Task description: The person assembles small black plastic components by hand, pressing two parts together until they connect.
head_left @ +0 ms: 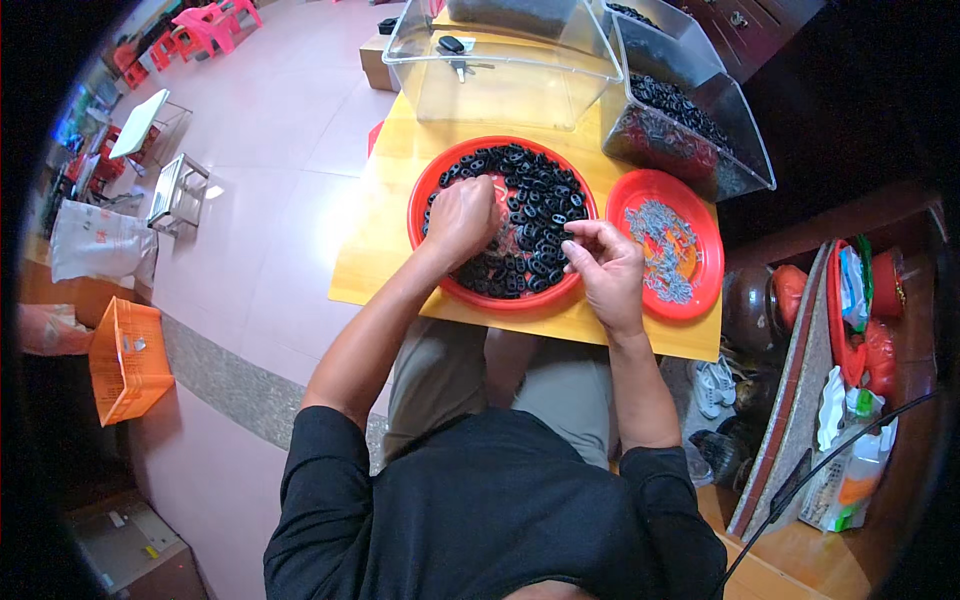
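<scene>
A round red tray holds a heap of small black oval plastic pieces, several showing two holes. My left hand is curled into a fist over the left part of this heap; its fingertips are hidden beneath it. At the tray's right rim, the thumb and forefinger of my right hand come together in a pinch. Whatever sits between them is too small to make out. Beside the right hand, a second red tray carries scattered small grey pieces.
Both trays rest on a yellow tabletop. Behind stand a clear plastic bin with keys and another clear bin of black pieces. A shelf with bags is at right; an orange crate sits on the left floor.
</scene>
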Action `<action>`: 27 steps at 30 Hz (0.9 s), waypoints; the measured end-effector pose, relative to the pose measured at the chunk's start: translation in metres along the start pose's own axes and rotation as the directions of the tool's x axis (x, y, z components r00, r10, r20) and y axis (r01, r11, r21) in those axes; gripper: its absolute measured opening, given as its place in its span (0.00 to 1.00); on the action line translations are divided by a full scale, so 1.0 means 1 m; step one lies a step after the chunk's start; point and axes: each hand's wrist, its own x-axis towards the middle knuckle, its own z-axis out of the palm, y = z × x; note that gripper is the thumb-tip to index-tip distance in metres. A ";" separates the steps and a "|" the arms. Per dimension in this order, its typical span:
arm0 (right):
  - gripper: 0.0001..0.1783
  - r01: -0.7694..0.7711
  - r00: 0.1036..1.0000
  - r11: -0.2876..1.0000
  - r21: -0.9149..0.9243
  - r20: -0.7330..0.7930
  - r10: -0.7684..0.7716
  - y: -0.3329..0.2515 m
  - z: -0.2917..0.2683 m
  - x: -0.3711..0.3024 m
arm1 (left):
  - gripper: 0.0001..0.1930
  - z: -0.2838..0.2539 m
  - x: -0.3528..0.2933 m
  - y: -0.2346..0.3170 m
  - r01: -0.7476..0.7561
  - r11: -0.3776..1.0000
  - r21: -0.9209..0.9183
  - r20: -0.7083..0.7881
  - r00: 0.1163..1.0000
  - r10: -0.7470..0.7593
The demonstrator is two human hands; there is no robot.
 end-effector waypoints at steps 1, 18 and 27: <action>0.09 -0.008 1.000 0.999 0.037 -0.012 0.009 0.001 0.002 -0.001 | 0.08 -0.002 -0.002 0.001 -0.002 1.000 0.003 0.003 1.000 0.002; 0.09 0.132 0.988 0.990 0.041 0.079 -0.134 -0.031 0.035 -0.023 | 0.05 -0.044 -0.079 0.036 0.343 -0.176 -0.923 0.349 0.937 -0.004; 0.08 0.241 0.970 0.962 -0.126 0.059 -0.236 -0.033 0.039 -0.028 | 0.04 -0.057 -0.085 0.046 0.279 -0.029 -0.960 0.281 0.957 -0.069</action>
